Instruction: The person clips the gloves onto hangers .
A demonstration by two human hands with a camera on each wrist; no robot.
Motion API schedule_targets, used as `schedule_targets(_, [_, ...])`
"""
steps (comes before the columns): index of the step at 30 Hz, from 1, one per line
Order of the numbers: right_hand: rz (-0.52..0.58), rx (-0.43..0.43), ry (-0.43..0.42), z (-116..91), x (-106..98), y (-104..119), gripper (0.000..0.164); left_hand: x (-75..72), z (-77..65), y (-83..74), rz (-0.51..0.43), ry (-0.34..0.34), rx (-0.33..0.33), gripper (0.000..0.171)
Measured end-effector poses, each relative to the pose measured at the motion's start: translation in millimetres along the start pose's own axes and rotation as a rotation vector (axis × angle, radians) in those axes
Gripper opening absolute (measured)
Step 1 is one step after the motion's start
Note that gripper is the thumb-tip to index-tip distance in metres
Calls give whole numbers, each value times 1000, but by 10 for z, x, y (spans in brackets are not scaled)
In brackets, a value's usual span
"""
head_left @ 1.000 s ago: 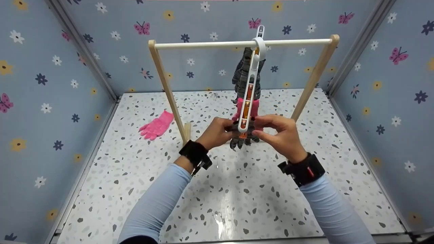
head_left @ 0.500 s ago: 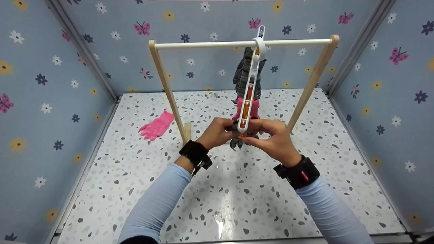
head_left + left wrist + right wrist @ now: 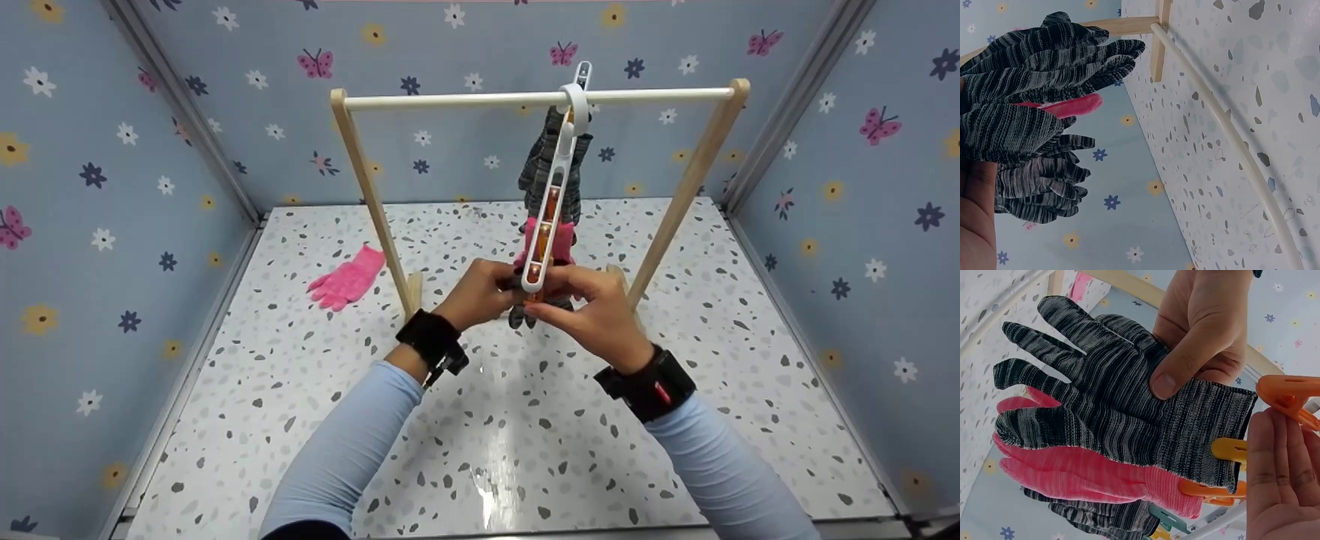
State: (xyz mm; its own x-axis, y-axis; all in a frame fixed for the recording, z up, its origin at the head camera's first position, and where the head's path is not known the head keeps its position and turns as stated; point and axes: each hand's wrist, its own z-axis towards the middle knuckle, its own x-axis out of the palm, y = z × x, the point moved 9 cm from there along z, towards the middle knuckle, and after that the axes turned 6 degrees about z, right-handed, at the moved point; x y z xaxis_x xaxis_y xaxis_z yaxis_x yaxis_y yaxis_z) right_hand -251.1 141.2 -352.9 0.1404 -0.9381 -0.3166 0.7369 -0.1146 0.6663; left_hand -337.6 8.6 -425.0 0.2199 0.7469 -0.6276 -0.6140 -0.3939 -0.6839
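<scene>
My left hand (image 3: 480, 292) pinches a black-and-grey striped knit glove (image 3: 1123, 388), with the thumb on its palm near the cuff. A yellow clip (image 3: 1229, 449) grips one side of that cuff. The fingers of my right hand (image 3: 600, 311) hold an orange clip (image 3: 1286, 389) at the cuff's other corner. Both hands meet at the near end of a white clip hanger (image 3: 564, 165), which hooks over a rail (image 3: 465, 99). Behind the striped glove, a pink glove (image 3: 1084, 475) and more striped gloves (image 3: 1100, 517) hang from the hanger's clips.
Wooden posts (image 3: 686, 187) hold up the rail on both sides. Another pink glove (image 3: 347, 277) lies on the speckled tabletop (image 3: 450, 450), left of the rack. Patterned walls (image 3: 450, 60) enclose the back and sides.
My right hand has moved left and closed on the orange clip at the hanger's near end. The hanger has shifted slightly. My left hand has stayed in place.
</scene>
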Motion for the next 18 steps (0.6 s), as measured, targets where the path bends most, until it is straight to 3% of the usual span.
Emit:
schedule_targets(8, [6,-42,0,12,5,34,25,-45,-16,-13,0,-25,21,9])
schedule_targets(18, [-1,-27,-10,-7,-23,24,26,-157,-94,69,-44,-32,28,14])
